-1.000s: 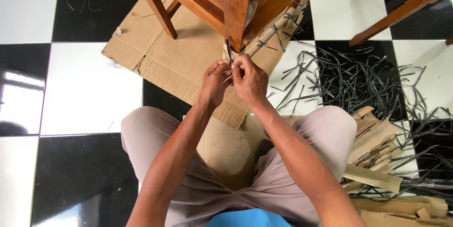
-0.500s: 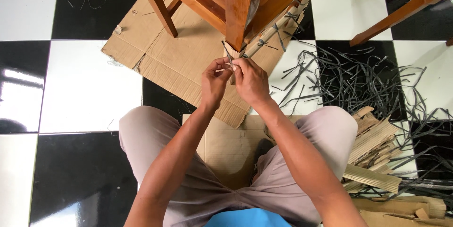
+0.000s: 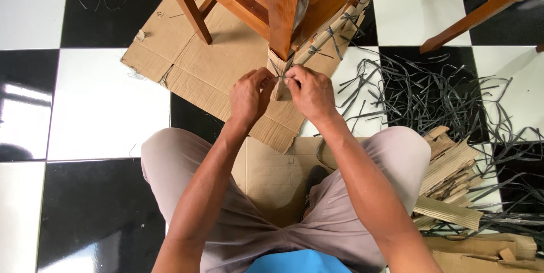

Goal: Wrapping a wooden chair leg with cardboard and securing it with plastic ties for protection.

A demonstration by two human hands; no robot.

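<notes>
Flattened cardboard sheet (image 3: 198, 63) on checkered floor at 11 o'clock. Left hand (image 3: 248, 96) and right hand (image 3: 310, 91) meet at 12 o'clock, fingertips of both pinching thin black strap (image 3: 280, 72) around cardboard-wrapped chair leg (image 3: 281, 23). Loose black strap pile (image 3: 430, 97) at 2 o'clock; cardboard strips (image 3: 453, 176) at 4 o'clock.

— What lies right of the fingers?
— A tangle of black strips (image 3: 436, 89) on the checkered floor (image 3: 107, 103), with stacked cardboard scraps (image 3: 450, 174) nearer the knee.
— And up left of them?
— Another chair leg (image 3: 184, 3), standing on a flat cardboard sheet (image 3: 204, 63).
</notes>
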